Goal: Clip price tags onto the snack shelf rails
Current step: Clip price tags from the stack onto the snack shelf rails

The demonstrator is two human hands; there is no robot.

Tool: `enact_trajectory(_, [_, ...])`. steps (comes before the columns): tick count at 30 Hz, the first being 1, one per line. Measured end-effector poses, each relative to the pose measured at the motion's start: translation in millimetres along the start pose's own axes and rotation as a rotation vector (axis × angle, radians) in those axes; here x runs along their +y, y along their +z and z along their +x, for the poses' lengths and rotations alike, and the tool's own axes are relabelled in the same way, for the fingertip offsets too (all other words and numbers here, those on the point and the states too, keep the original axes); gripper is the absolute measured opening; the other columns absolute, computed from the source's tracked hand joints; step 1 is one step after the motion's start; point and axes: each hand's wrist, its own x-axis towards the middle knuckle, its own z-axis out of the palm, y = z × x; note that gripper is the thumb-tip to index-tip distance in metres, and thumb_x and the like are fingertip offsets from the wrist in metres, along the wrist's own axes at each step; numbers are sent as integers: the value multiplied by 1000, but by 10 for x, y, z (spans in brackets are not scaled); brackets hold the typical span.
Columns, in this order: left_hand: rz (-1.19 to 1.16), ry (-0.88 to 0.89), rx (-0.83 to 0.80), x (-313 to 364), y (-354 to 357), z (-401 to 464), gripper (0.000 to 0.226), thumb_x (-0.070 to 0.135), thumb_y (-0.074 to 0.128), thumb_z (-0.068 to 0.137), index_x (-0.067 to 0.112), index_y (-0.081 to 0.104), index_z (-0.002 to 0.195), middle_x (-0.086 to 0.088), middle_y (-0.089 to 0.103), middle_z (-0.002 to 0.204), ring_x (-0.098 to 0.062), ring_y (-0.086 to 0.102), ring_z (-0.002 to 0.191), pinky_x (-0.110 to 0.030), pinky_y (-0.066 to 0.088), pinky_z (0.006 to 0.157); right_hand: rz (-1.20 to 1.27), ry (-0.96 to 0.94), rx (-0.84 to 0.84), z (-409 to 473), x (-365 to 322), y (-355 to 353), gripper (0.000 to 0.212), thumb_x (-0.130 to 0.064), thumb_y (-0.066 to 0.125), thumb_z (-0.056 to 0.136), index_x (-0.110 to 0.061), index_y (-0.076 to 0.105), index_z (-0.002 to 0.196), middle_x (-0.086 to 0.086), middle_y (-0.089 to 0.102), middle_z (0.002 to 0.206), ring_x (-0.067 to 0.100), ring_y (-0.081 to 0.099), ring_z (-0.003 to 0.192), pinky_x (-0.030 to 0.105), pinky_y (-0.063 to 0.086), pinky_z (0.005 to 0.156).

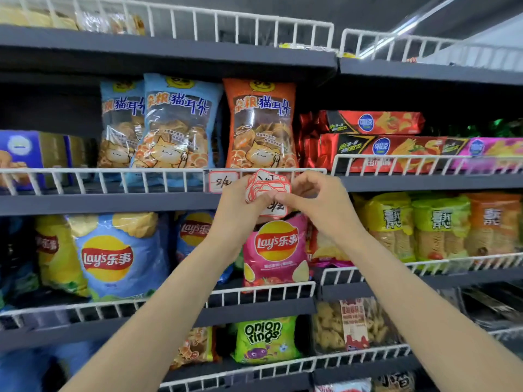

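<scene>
At the far left a blue box stands on the middle shelf behind the white wire rail, and below it yellow and pale blue Lay's bags fill the next shelf down. Moving right, two light blue cat-ear snack bags and an orange one stand upright on the middle shelf. On the rail in front of the gap between them hangs one price tag, white with a red border and handwriting on it. Just right of that tag, the left hand is raised in front of the shelf edge, its fingers curled round a stack of price tags of the same red-bordered kind, fanned slightly and touching the rail line. The right hand meets it from the right, thumb and forefinger pinching the lower edge of the stack; another tag shows just beneath the two hands, and whether either hand holds it cannot be told. Under the hands stands a pink Lay's bag, and lower still a green onion rings bag. Further right, red biscuit boxes lie stacked on the middle shelf, with green and orange noodle packs on the shelf below.
</scene>
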Motion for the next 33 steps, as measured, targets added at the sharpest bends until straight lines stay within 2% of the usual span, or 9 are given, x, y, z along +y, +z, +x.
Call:
enact_trajectory(2, [-4, 9, -9, 9, 282, 30, 17, 14, 55, 93, 30, 61, 96, -1, 70, 102, -17, 67, 96, -39, 57, 83, -20, 19, 13, 4, 138, -238, 32, -38, 78, 68, -9, 66, 73, 2, 68, 71, 15, 63, 69, 27, 51, 68])
enact_trajectory(6, [-48, 12, -36, 51, 984, 111, 19, 15, 47, 98, 28, 62, 95, 1, 69, 101, -10, 67, 92, -26, 58, 75, -73, 12, 43, 42, 482, -857, 26, -32, 79, 71, -9, 66, 67, 0, 65, 63, 9, 55, 59, 24, 44, 61])
enact_trajectory(12, [-71, 4, 26, 93, 2037, 284, 21, 9, 44, 98, 20, 61, 91, -4, 67, 86, -3, 66, 65, -20, 57, 62, -166, -57, -15, 189, 1025, -1825, 9, -18, 69, 82, -12, 72, 76, -11, 60, 63, 2, 50, 59, 21, 40, 62])
enact_trajectory(17, [5, -14, 94, 119, 2580, 437, 26, 16, 48, 97, 5, 56, 119, -14, 66, 109, -17, 69, 76, -26, 58, 66, -127, -48, 8, 292, 1309, -2379, 10, -19, 70, 81, -11, 75, 83, -9, 65, 68, 3, 57, 64, 19, 42, 61])
enact_trajectory(21, [78, 15, 109, 134, 2854, 498, 29, 26, 51, 96, 5, 57, 115, -16, 63, 113, -25, 68, 89, -41, 58, 78, -87, -23, 52, 323, 1473, -2678, 8, -15, 67, 84, -10, 73, 82, -1, 66, 62, 5, 56, 48, 15, 43, 50])
enact_trajectory(23, [116, 31, 123, 128, 2968, 567, 40, 40, 52, 87, 9, 58, 112, -14, 66, 107, -28, 66, 94, -49, 55, 82, -55, 14, 70, 330, 1537, -2814, 7, -12, 63, 87, -12, 68, 82, 4, 65, 62, 4, 58, 45, 12, 41, 44])
enact_trajectory(27, [165, 25, 105, 64, 3243, 710, 44, 47, 48, 78, 14, 61, 105, -9, 69, 101, -30, 66, 94, -52, 52, 86, -37, 21, 178, 337, 1671, -3084, 6, -8, 59, 90, -9, 64, 87, 7, 68, 74, 9, 67, 59, 15, 54, 58])
enact_trajectory(31, [223, 19, 18, 157, 3677, 740, 21, 25, 50, 94, 13, 62, 106, -6, 70, 101, -24, 67, 93, -47, 54, 86, -69, 1, 238, 411, 1840, -3417, 9, -8, 56, 91, -7, 64, 87, 2, 66, 72, 13, 68, 71, 24, 57, 68])
enact_trajectory(33, [254, 27, 15, 177, 3855, 786, 19, 19, 49, 96, 12, 63, 107, -7, 69, 102, -23, 67, 94, -46, 54, 86, -85, -13, 244, 464, 1939, -3546, 11, -10, 57, 91, -4, 65, 89, 0, 66, 72, 13, 69, 71, 26, 58, 69])
